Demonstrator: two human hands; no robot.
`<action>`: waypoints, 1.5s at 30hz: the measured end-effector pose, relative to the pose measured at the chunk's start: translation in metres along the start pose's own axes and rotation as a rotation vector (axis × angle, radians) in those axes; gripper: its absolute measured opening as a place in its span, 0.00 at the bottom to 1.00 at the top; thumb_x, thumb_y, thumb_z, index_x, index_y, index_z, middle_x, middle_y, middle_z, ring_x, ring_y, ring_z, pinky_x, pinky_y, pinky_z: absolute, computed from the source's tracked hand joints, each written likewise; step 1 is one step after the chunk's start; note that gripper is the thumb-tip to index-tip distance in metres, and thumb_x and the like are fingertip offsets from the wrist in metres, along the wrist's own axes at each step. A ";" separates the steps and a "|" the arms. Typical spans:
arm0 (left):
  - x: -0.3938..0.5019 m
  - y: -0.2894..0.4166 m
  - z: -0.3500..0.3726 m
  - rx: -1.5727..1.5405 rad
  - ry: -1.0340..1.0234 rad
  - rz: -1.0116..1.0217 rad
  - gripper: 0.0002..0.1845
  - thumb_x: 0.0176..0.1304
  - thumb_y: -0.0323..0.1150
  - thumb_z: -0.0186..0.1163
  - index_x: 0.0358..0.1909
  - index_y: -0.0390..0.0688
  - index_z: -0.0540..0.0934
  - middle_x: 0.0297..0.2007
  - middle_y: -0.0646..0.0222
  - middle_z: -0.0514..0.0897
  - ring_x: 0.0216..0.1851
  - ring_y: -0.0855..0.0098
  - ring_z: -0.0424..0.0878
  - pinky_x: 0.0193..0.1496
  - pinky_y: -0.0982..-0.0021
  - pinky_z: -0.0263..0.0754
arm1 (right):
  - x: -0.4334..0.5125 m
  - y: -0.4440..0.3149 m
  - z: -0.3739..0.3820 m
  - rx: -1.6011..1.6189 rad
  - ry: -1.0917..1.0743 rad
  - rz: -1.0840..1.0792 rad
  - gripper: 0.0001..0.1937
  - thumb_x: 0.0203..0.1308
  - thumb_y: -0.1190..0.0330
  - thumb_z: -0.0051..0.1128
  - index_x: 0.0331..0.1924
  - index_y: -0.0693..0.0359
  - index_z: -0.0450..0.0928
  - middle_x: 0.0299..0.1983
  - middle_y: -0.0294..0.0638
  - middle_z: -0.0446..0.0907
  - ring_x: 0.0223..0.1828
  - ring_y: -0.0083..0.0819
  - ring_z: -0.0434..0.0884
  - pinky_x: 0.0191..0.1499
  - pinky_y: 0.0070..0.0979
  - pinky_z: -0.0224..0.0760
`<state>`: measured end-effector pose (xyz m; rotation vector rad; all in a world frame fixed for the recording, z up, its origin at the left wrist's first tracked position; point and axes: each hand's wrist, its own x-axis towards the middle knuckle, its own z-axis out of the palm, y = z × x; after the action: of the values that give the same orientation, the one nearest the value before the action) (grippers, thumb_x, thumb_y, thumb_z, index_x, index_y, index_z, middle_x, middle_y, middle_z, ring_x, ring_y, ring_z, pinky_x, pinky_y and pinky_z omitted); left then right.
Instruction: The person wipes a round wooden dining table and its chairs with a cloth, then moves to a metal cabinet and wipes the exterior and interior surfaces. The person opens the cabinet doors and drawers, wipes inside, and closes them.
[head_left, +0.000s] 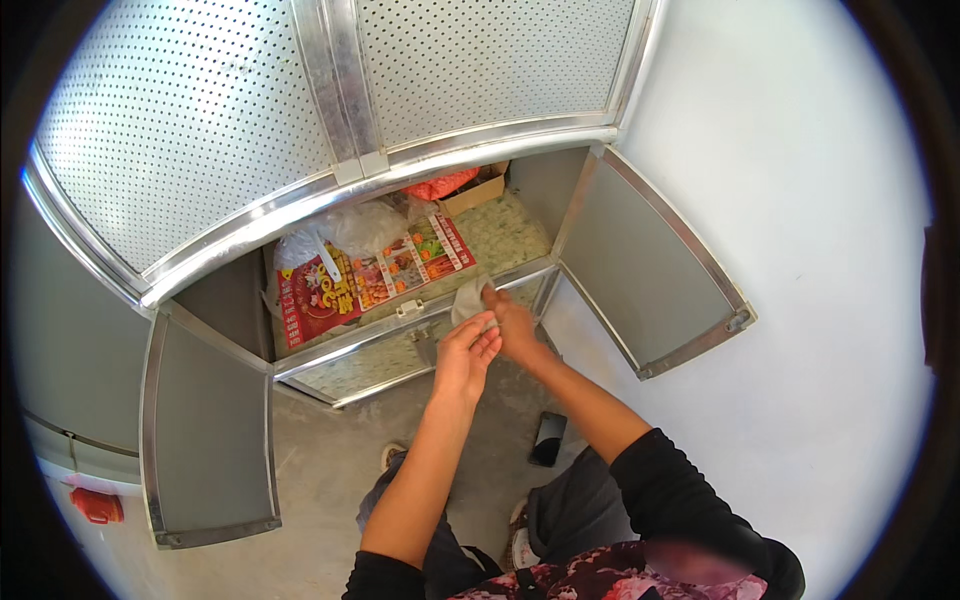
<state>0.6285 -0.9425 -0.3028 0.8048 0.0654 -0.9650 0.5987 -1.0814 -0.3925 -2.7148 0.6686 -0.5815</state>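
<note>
A pale cloth (470, 298) hangs bunched at the front edge of the metal cabinet (337, 360), with my right hand (510, 319) gripping it. Just left of that, my left hand (466, 351) is raised palm up, its fingers curled beside the cloth; whether they hold part of it I cannot tell. On the cabinet's shelf, beyond both hands, lies a red printed flyer (382, 274). Clear plastic bags (364, 227) and a white plastic handle-like piece (328, 261) rest on the flyer's far side. Behind them are a cardboard box (474, 196) and a red bag (442, 184).
The cabinet's left door (214, 435) and right door (645, 262) both stand swung outward. Perforated panels (495, 67) rise above the shelf. A black phone (548, 439) lies on the floor near my feet, and a red container (97, 505) sits at far left.
</note>
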 end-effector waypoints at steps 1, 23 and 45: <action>-0.001 0.001 -0.001 -0.024 0.022 0.004 0.14 0.64 0.28 0.57 0.48 0.30 0.76 0.47 0.57 0.78 0.52 0.61 0.77 0.58 0.63 0.75 | -0.002 -0.007 0.000 0.084 0.004 -0.064 0.29 0.47 0.72 0.61 0.57 0.66 0.68 0.46 0.54 0.76 0.34 0.53 0.83 0.34 0.42 0.79; -0.013 0.004 0.004 0.033 0.031 -0.033 0.15 0.67 0.28 0.54 0.52 0.30 0.75 0.48 0.58 0.78 0.49 0.64 0.77 0.57 0.63 0.76 | 0.004 0.013 0.005 -0.058 -0.018 0.202 0.31 0.54 0.71 0.54 0.65 0.60 0.64 0.43 0.59 0.77 0.35 0.55 0.82 0.36 0.47 0.76; -0.018 -0.014 0.009 0.023 0.058 -0.078 0.18 0.68 0.25 0.51 0.57 0.27 0.71 0.53 0.55 0.76 0.55 0.61 0.77 0.60 0.64 0.74 | 0.008 0.069 -0.017 -0.253 0.076 0.182 0.36 0.51 0.68 0.61 0.68 0.59 0.62 0.47 0.54 0.76 0.34 0.50 0.84 0.34 0.43 0.78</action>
<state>0.6046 -0.9402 -0.2978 0.8566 0.1374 -1.0177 0.5719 -1.1473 -0.4001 -2.8279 1.0628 -0.5929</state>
